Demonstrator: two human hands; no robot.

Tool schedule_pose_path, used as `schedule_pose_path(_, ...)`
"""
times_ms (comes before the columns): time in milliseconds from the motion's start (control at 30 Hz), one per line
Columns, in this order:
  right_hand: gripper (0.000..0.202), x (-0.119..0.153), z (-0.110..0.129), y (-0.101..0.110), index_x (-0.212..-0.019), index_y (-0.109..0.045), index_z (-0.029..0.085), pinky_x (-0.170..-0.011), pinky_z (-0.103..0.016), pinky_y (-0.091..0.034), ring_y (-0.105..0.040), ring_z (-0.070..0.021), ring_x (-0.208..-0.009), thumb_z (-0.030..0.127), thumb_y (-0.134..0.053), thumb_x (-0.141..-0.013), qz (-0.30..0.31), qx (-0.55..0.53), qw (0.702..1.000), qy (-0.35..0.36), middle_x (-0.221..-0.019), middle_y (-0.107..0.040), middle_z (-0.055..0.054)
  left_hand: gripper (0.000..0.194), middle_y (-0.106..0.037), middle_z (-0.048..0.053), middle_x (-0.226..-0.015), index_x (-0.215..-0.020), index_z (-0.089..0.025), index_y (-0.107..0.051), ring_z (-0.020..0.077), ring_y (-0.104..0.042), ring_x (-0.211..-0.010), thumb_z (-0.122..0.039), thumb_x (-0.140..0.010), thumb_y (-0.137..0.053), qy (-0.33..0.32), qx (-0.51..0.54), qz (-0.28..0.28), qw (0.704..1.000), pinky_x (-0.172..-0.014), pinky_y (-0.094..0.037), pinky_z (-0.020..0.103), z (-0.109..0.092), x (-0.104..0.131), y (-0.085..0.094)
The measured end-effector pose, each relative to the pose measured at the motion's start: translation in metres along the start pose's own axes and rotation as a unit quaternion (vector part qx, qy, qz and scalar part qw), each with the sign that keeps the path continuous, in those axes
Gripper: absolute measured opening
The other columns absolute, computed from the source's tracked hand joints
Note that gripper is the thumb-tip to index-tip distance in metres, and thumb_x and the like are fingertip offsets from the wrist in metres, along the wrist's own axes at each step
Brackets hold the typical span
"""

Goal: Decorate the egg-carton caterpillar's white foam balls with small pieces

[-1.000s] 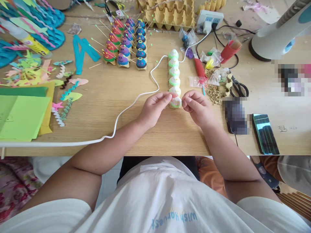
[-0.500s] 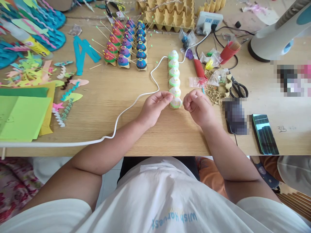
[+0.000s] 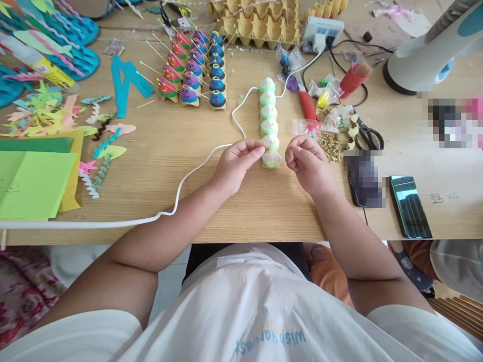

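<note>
A strip of egg-carton cups (image 3: 269, 111) painted white and light green, with small yellow marks, stands lengthwise on the table in front of me. My left hand (image 3: 238, 163) is at the left of its near end, thumb and forefinger pinched together beside the nearest cups. Whatever is in that pinch is too small to make out. On the other side, a short gap from the strip, my right hand (image 3: 308, 163) has its fingers curled and its thumb against the forefinger. Anything between those fingertips is hidden or tiny.
Painted carton strips (image 3: 191, 75) with pins stand at the back left. A white cable (image 3: 181, 188) crosses over my left forearm. Paper sheets (image 3: 33, 181) lie left; scissors (image 3: 372, 136), a red-handled knife (image 3: 307, 105) and a phone (image 3: 410, 206) lie right. A power strip (image 3: 323, 31) sits behind.
The fingers of my right hand have shifted, with the thumb now lying nearer the forefinger tip. My left hand keeps its pinch by the strip. The whole view has moved slightly.
</note>
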State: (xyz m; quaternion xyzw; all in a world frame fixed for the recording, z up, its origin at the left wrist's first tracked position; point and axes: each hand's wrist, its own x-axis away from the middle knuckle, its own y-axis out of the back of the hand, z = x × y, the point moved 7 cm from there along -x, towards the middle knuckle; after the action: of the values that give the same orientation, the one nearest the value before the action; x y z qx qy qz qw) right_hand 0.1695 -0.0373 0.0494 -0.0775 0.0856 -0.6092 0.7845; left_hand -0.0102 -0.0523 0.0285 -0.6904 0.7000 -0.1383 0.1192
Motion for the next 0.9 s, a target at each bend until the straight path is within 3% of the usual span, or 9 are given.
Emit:
schedule_pose_path(167, 0.035, -0.001, 0.0, 0.002, -0.085, -0.063, 0.023, -0.053, -0.024, -0.026, -0.04, -0.0082, -0.058, 0.048, -0.088, -0.082, -0.01, -0.011, 1.0, 0.004, -0.066, -0.056, 0.005, 0.049, -0.072, -0.002, -0.077, -0.082, -0.021, -0.076, 0.009, -0.061, -0.073, -0.056, -0.061, -0.102, -0.019, -0.003, -0.029, 0.999, -0.069, -0.047, 0.022, -0.001, -0.004, 0.005)
schedule_pose_path(333, 0.043, -0.002, -0.002, 0.003, -0.08, -0.062, 0.023, -0.053, -0.024, -0.026, -0.041, -0.008, -0.059, 0.053, -0.092, -0.078, -0.015, -0.008, 1.0, -0.003, -0.066, -0.057, 0.004, 0.045, -0.071, 0.0, -0.077, -0.08, -0.021, -0.074, 0.0089, -0.054, -0.066, -0.063, -0.082, -0.088, -0.011, -0.087, -0.061, 0.994, -0.06, -0.04, 0.024, -0.002, -0.003, 0.011)
schedule_pose_path(633, 0.043, -0.003, -0.002, 0.005, -0.079, -0.06, 0.024, -0.054, -0.025, -0.024, -0.039, -0.0083, -0.059, 0.055, -0.09, -0.078, -0.028, 0.0, 1.0, -0.006, -0.066, -0.056, 0.005, 0.047, -0.061, 0.0, -0.072, -0.072, -0.02, -0.064, 0.01, -0.051, -0.065, -0.058, -0.098, -0.073, -0.003, -0.109, -0.027, 0.994, -0.058, -0.04, 0.024, -0.007, 0.001, 0.002)
schedule_pose_path(900, 0.044, -0.001, -0.001, 0.004, -0.078, -0.059, 0.023, -0.054, -0.025, -0.026, -0.04, -0.0084, -0.059, 0.055, -0.09, -0.078, -0.024, 0.001, 1.0, -0.007, -0.067, -0.056, 0.005, 0.032, -0.063, 0.0, -0.077, -0.085, -0.02, -0.073, 0.0079, -0.051, -0.063, -0.049, -0.097, -0.074, 0.045, -0.075, 0.008, 0.996, -0.053, -0.034, 0.021, 0.0, 0.004, 0.001)
